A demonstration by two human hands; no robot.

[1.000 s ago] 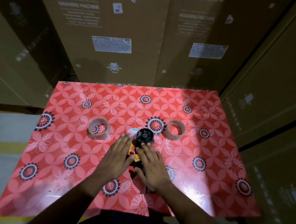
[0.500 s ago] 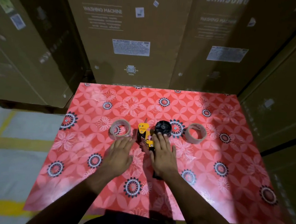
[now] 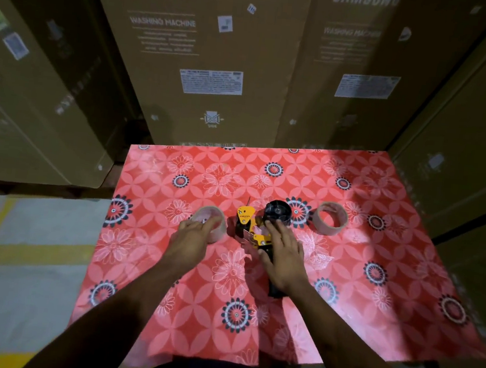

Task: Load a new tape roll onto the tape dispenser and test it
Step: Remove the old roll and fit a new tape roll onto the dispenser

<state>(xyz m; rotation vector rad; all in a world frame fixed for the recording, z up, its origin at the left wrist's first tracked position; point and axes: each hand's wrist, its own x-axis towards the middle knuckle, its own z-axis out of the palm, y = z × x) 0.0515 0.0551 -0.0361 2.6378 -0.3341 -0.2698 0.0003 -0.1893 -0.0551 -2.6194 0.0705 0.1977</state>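
On the red flower-patterned tablecloth (image 3: 345,282), the yellow-and-black handheld tape dispenser (image 3: 251,226) lies at the middle. The clear tape roll (image 3: 211,221) sits just to its left, the brown cardboard tape core (image 3: 331,218) well to its right. Tall brown cardboard boxes (image 3: 206,61) stand behind the table.

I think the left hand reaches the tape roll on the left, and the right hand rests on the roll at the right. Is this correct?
Not quite. In the head view the right hand rests on the tape dispenser, not on the right roll, which lies untouched. The left hand does reach the left roll.
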